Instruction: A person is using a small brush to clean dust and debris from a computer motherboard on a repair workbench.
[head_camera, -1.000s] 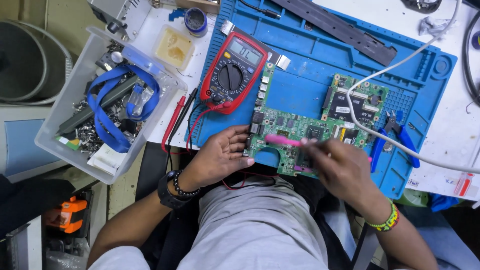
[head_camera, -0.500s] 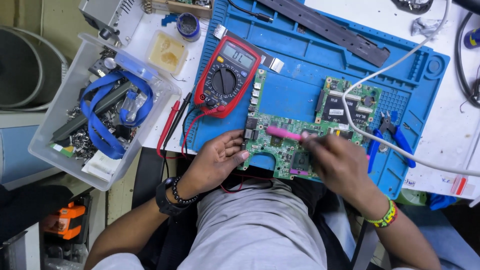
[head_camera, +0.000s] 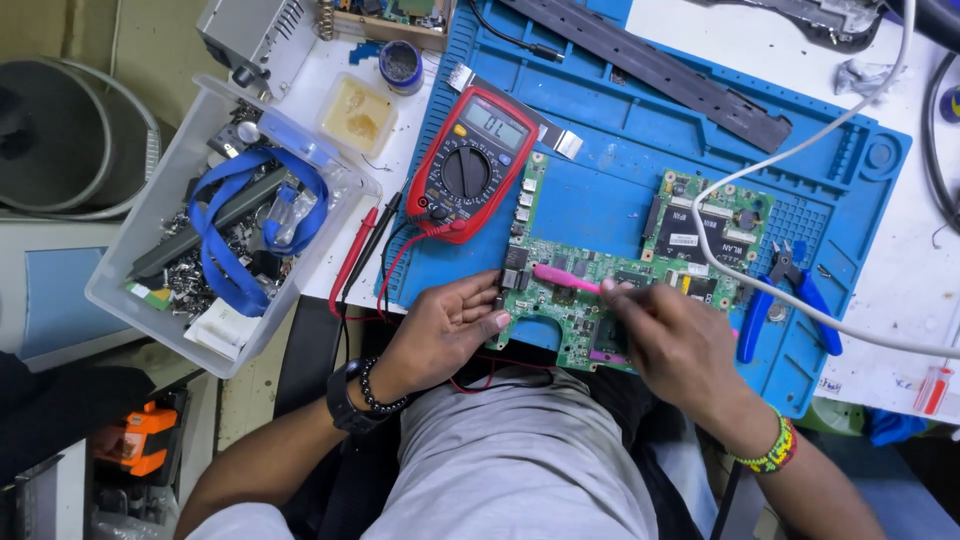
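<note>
A green circuit board (head_camera: 590, 290) lies on a blue work mat (head_camera: 600, 190) in front of me. My left hand (head_camera: 445, 325) holds the board's near left edge with its fingers curled against it. My right hand (head_camera: 680, 340) rests on the board's right part and grips a pink brush (head_camera: 565, 279), whose tip points left across the board. A red multimeter (head_camera: 470, 165) sits on the mat just beyond my left hand, with its red and black leads trailing off the mat's left edge.
A clear plastic bin (head_camera: 225, 225) with blue straps and small parts stands left. Blue-handled pliers (head_camera: 785, 300) lie on the mat at right. A white cable (head_camera: 800, 150) crosses the mat. A black strip (head_camera: 650, 65) lies at the back. A small solder tin (head_camera: 403, 65) and flux tray (head_camera: 357, 113) sit behind the bin.
My head has shifted, so the scene sits slightly lower in view. The pink brush has moved a little along the board under my right hand. My left hand stays on the board's edge.
</note>
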